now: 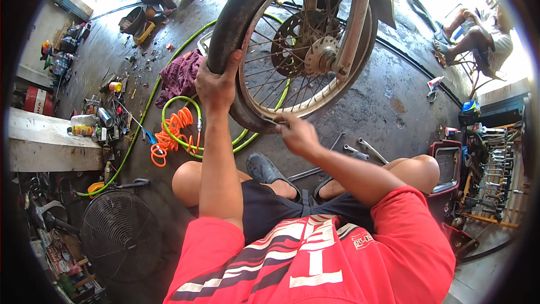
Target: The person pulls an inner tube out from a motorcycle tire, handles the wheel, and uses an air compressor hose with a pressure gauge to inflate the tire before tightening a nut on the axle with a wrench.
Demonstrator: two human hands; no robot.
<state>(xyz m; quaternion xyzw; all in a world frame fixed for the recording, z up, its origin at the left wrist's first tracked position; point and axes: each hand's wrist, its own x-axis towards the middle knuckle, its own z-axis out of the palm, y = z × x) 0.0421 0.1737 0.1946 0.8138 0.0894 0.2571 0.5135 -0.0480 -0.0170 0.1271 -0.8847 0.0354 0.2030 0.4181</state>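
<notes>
A spoked motorcycle wheel (274,67) stands before me, still in its fork (355,31), with a brake disc (286,39) and hub (322,56) at its middle. My left hand (216,85) is closed around the black tyre (228,28) on its left side, thumb lying up along the sidewall. Low on the wheel, where tyre meets rim, my right hand (299,136) is closed on a short thin metal tool (272,120). Its tip touches or nearly touches the rim edge; exactly where it ends is too small to tell.
A green hose (147,114) and orange coiled hose (175,130) lie left, beside a purple cloth (180,77). Wrenches (371,149) lie right of my feet. A floor fan (121,236) stands lower left; a tool rack (495,169) is at right. Another person (478,36) sits far right.
</notes>
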